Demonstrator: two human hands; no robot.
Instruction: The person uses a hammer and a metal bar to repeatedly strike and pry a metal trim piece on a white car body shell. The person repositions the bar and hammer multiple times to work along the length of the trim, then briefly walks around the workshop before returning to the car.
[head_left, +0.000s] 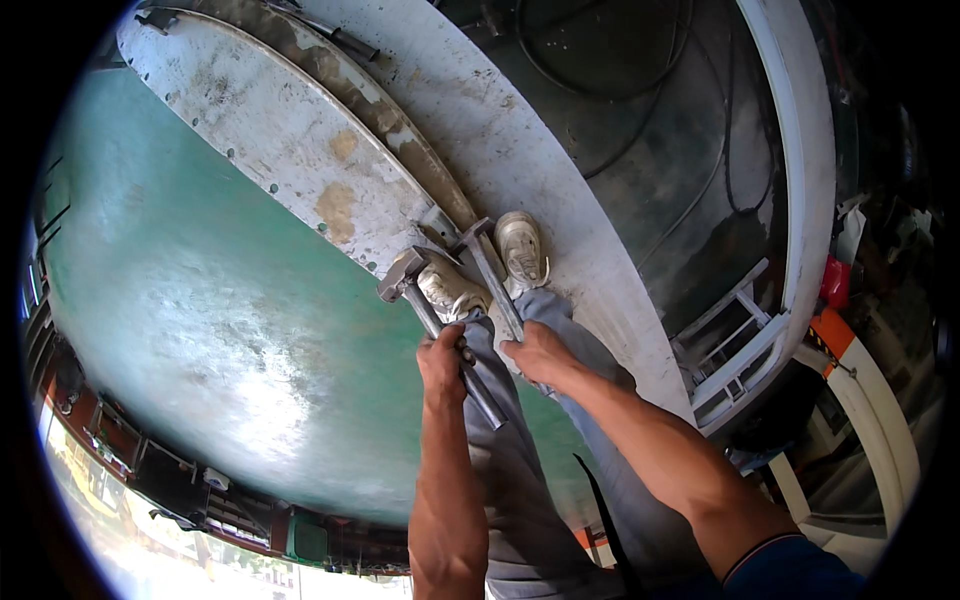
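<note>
Green floor: The green floor (220,330) is shiny, with a bright white glare on it.
Long panel: A long, pale panel (270,120) fills the upper left. It has a curved edge, brown stains, dirty specks and small round holes along its lower side.
Big hammer, looks: The big hammer (424,313) has a chunky, grey metal head. Its handle is a smooth, round, grey stick.
Big hammer, place: It is inside the left hand (441,362). The head sticks out past the fist, on the far side from the person. The other end of the handle pokes out below the fist, slanting to the right.
Left hand: The fingers are curled round the middle of the handle, in a fist.
Thin hammer, looks: The thin hammer (491,273) has a narrow, dark grey head and a long, straight, grey handle.
Thin hammer, place: It is in the right hand (540,353). Its head points away from the person and shows between the left shoe (450,289) and the right shoe (518,245). Both shoes are pale and dirty.
Right hand: The fingers are wrapped round the low part of the handle.
Black cable: A black cable (612,98) loops over the dark floor (600,135).
White beam: A curved white beam (808,150) stands at the right.
</note>
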